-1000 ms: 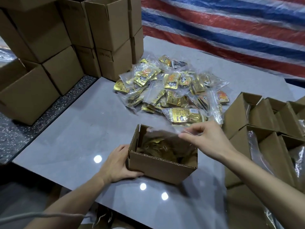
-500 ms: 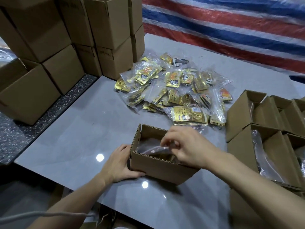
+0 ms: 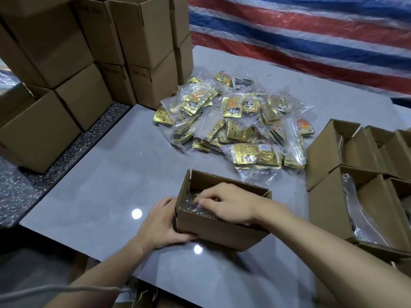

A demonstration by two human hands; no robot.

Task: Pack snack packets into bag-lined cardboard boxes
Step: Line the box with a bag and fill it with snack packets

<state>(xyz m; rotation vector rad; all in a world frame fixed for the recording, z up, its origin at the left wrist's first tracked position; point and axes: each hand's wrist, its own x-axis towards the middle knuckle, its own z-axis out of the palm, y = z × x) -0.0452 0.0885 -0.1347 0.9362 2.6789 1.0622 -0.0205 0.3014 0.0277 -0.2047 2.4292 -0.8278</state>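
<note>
The open box [image 3: 222, 232] sits in the lower middle. The left hand [image 3: 164, 221] holds its left corner. The right hand [image 3: 229, 203] is inside it, fingers curled on the clear bag [image 3: 191, 206]. A second ago it was above the box. Writing on the gold packets [image 3: 233, 121] is too small to read

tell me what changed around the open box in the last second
The right hand moved down into the box from above its far rim, pushing in the clear bag it grips. The left hand kept holding the box's left side; the pile of packets stayed put.
</note>
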